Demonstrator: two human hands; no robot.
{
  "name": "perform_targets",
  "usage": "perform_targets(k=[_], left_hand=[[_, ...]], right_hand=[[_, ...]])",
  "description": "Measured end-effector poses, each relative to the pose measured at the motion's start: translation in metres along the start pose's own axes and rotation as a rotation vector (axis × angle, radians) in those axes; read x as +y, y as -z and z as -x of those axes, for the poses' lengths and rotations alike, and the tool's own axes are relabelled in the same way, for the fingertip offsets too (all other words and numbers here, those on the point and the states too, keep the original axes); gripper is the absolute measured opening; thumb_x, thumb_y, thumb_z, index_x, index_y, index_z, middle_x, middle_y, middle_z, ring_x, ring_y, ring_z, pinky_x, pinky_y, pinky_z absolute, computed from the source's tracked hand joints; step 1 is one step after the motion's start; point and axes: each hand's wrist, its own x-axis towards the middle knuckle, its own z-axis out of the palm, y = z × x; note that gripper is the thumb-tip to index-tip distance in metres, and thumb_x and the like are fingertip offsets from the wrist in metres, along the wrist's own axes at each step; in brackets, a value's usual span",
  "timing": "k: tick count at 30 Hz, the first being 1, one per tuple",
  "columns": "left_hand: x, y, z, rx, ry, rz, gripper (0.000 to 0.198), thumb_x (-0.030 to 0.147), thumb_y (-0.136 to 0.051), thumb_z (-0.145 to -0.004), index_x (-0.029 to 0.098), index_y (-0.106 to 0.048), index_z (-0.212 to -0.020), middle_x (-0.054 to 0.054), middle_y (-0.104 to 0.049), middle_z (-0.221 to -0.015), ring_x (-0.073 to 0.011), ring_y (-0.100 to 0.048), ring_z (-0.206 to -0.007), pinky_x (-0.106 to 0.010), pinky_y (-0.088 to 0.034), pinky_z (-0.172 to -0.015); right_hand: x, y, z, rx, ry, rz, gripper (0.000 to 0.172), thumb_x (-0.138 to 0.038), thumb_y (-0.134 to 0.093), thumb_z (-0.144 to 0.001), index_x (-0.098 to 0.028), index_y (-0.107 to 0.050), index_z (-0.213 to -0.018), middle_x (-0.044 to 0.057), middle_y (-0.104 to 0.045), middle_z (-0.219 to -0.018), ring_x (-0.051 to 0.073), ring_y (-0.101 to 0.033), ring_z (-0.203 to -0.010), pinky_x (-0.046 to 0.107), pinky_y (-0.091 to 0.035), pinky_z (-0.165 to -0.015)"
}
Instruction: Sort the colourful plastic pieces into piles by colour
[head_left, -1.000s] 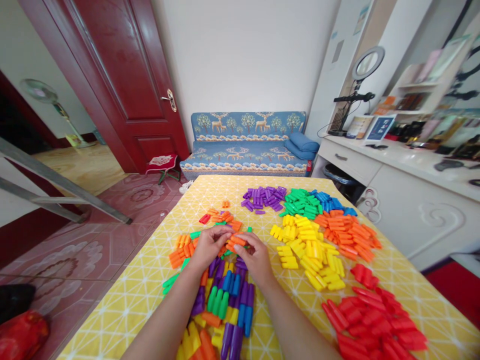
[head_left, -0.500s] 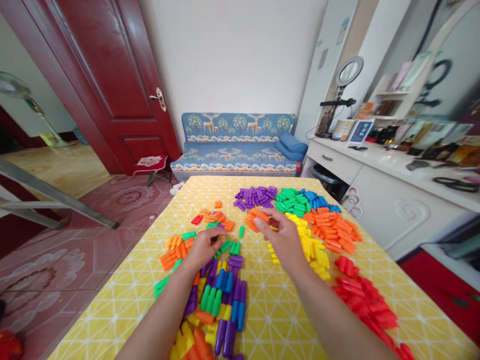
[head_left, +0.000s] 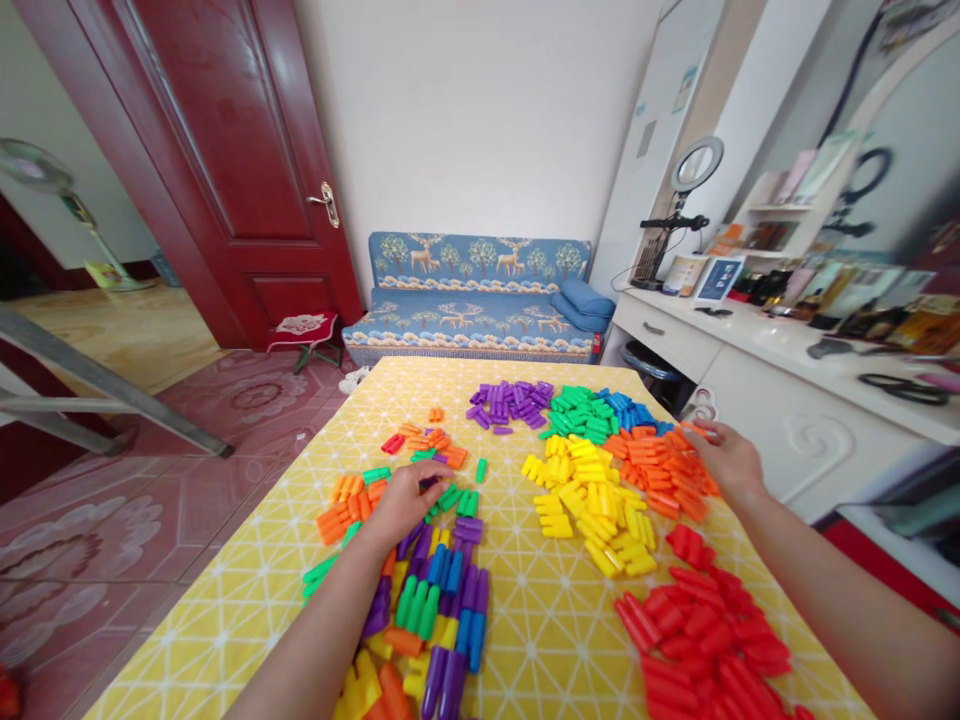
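Note:
My left hand point(head_left: 411, 498) is over a mixed heap of coloured plastic pieces, its fingers curved and apart, with no piece visibly gripped. Near its fingertips lie green pieces point(head_left: 450, 497) and a purple one. On the far right, my right hand point(head_left: 726, 458) has its fingers closed around orange plastic pieces point(head_left: 694, 430) at the edge of the orange pile point(head_left: 660, 465); the fingers partly hide them. Below my left hand, joined purple, blue, green and yellow pieces point(head_left: 450, 570) spread towards me.
Sorted piles of purple point(head_left: 510, 402), green point(head_left: 581, 412), blue point(head_left: 628, 410), yellow point(head_left: 600, 500) and red pieces point(head_left: 709, 625) lie on the yellow patterned tablecloth point(head_left: 540, 620). A white dresser point(head_left: 780, 390) stands at right, a blue sofa point(head_left: 472, 310) behind the table.
My right hand has moved right with the orange pieces, from mid-table to the orange pile. My left hand has stayed nearly in place.

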Motion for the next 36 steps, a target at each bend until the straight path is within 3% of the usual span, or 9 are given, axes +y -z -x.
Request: perform_targets(k=[6, 14, 22, 29, 36], left_hand=[[-0.002, 0.0, 0.0, -0.006, 0.011, 0.001, 0.02, 0.023, -0.058, -0.079, 0.017, -0.071, -0.092, -0.008, -0.072, -0.095, -0.0211, -0.065, -0.092, -0.035, -0.049, -0.088], [0.001, 0.0, 0.0, 0.001, 0.016, 0.0, 0.019, 0.021, -0.058, -0.079, 0.018, -0.071, -0.092, -0.007, -0.072, -0.096, -0.0214, -0.065, -0.093, -0.035, -0.05, -0.087], [-0.005, -0.001, 0.0, -0.011, 0.004, 0.009, 0.019, 0.02, -0.057, -0.08, 0.017, -0.07, -0.093, -0.007, -0.072, -0.097, -0.0211, -0.065, -0.094, -0.034, -0.049, -0.087], [-0.005, -0.002, 0.0, 0.002, 0.008, 0.019, 0.018, 0.021, -0.058, -0.08, 0.018, -0.071, -0.092, -0.007, -0.072, -0.097, -0.0217, -0.066, -0.093, -0.035, -0.05, -0.087], [-0.007, -0.002, 0.0, 0.003, 0.007, 0.022, 0.019, 0.021, -0.057, -0.08, 0.017, -0.07, -0.093, -0.007, -0.072, -0.097, -0.0212, -0.065, -0.093, -0.035, -0.049, -0.087]], right_hand=[[-0.033, -0.018, -0.009, -0.137, -0.018, 0.151, 0.051, -0.052, -0.058, -0.075, -0.018, -0.065, -0.113, 0.013, -0.068, -0.1, 0.027, -0.063, -0.085, 0.035, -0.045, -0.066], [-0.045, -0.046, -0.021, -0.296, 0.131, 0.309, 0.049, -0.054, -0.058, -0.075, -0.021, -0.065, -0.112, 0.009, -0.071, -0.095, 0.025, -0.064, -0.085, 0.028, -0.041, -0.061], [-0.044, -0.031, -0.028, -0.309, 0.002, 0.315, 0.046, -0.054, -0.052, -0.079, -0.015, -0.072, -0.094, 0.013, -0.071, -0.089, 0.026, -0.063, -0.08, 0.028, -0.038, -0.057], [-0.026, -0.019, -0.027, -0.354, -0.007, 0.357, 0.041, -0.054, -0.054, -0.077, -0.019, -0.073, -0.087, 0.012, -0.07, -0.086, 0.027, -0.062, -0.08, 0.031, -0.039, -0.06], [-0.025, -0.016, -0.022, -0.362, -0.02, 0.333, 0.036, -0.052, -0.06, -0.073, -0.022, -0.075, -0.084, 0.012, -0.07, -0.085, 0.029, -0.063, -0.08, 0.034, -0.04, -0.063]])
